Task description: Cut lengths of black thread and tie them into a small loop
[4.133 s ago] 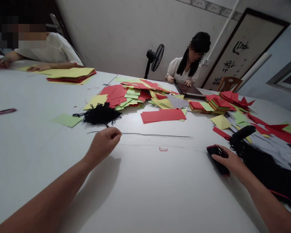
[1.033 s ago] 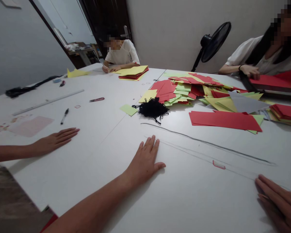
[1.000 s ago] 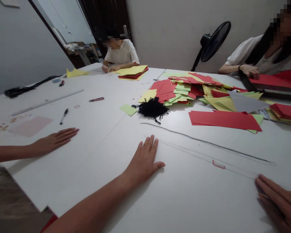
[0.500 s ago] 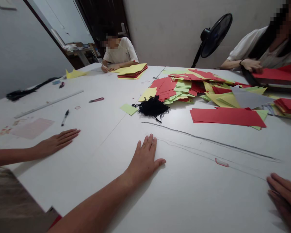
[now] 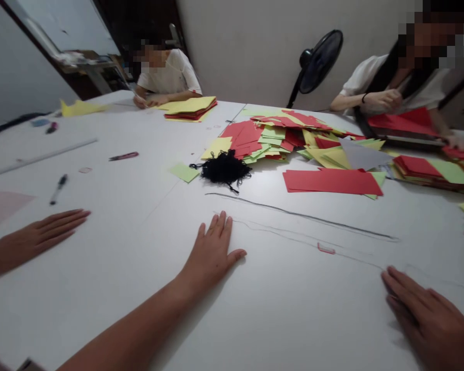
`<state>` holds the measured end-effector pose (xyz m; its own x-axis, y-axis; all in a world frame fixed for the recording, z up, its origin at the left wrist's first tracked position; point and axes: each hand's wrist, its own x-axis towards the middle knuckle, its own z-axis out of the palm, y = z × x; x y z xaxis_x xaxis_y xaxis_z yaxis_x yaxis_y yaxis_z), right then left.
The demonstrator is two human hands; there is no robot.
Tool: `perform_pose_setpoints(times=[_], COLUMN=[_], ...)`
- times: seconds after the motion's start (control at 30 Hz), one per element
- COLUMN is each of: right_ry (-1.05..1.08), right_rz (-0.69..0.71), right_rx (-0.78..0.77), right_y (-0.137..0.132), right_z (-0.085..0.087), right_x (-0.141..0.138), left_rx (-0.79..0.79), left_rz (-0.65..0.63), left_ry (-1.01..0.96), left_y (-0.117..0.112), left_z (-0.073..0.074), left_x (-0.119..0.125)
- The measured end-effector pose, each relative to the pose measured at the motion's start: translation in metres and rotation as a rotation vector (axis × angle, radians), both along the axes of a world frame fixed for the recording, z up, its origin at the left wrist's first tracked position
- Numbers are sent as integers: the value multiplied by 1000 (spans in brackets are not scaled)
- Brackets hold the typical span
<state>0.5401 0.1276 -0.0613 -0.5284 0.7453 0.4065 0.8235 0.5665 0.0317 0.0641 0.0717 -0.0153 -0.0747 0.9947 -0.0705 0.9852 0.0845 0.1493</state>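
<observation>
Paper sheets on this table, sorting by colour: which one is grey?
The triangular grey sheet lying on yellow sheets right of the pile; those around it are red, yellow or green.

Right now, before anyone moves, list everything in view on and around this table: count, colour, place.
paper pile: one, red, yellow and green, middle of white table
red paper sheets: several, red, right of the pile
black thread tangle: one, black, near the pile
marker pen: one, black, table's left
stand fan: one, black, by the wall
far seated person: one, white top, far end
right seated person: one, white top, far right
neighbour's hand: one, flat, left edge
left hand: one, flat, below the thread
right hand: one, flat, lower right
</observation>
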Motion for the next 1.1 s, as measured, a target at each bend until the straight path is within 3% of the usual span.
perform_pose_setpoints(times=[0.13,0.4,0.6,0.7,0.83,1.0,1.1], right_ry=[-103,-146,-13,28,-79,-177,-201], right_rz=[1,-67,-231,-226,-174,-316,-373], right_rx=[113,150,103,60,23,154,157], right_y=[-4,4,5,5,9,23,31], right_z=[21,23,36,35,25,25,30], right_x=[-13,-9,18,33,44,57,64], left_rx=[47,26,63,54,45,64,52], left_rz=[-9,3,-5,-4,1,-4,0], left_ry=[19,78,110,109,108,115,111], left_y=[2,4,5,6,6,6,6], left_z=[-5,2,-5,-6,-6,-6,-6], left_x=[-3,1,-3,-4,-4,-4,-4])
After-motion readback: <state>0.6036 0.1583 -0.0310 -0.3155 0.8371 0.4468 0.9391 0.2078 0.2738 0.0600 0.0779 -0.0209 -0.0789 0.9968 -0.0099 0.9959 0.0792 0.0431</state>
